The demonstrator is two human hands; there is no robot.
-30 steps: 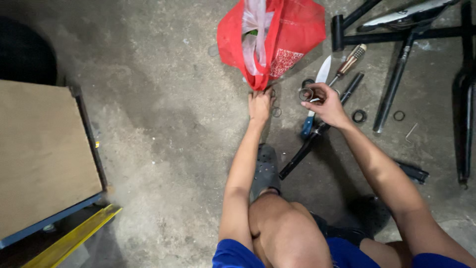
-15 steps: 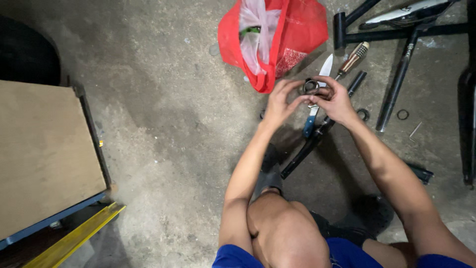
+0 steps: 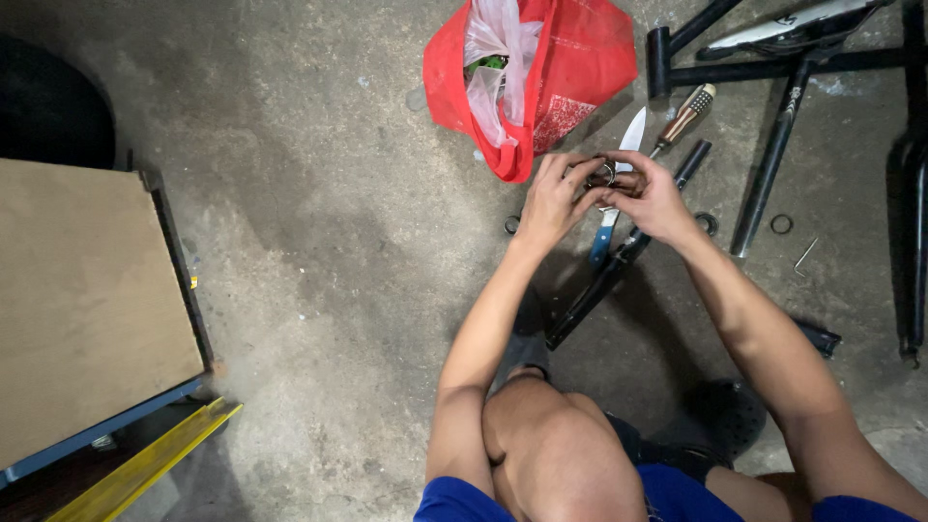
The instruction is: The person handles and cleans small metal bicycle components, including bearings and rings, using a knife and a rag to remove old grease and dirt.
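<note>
My left hand (image 3: 553, 198) and my right hand (image 3: 655, 198) meet over the concrete floor, both gripping a small dark metal ring part (image 3: 604, 174) held between the fingertips. Just beyond them lies a red bag (image 3: 570, 68) with a clear plastic bag (image 3: 493, 58) inside it. Under my hands rest a knife with a blue handle (image 3: 619, 184), a screwdriver with a brown handle (image 3: 684, 116) and a long black tool (image 3: 609, 275).
A black bicycle frame (image 3: 773, 126) lies at the far right, with a small ring (image 3: 781, 224) and a hex key (image 3: 804, 256) beside it. A brown board on a blue cart (image 3: 87, 309) and a yellow bar (image 3: 145, 464) sit at the left. My knee (image 3: 551, 445) is below.
My left hand has left the red bag and come right to join my right hand on the small metal part. The right hand has stayed near the tools.
</note>
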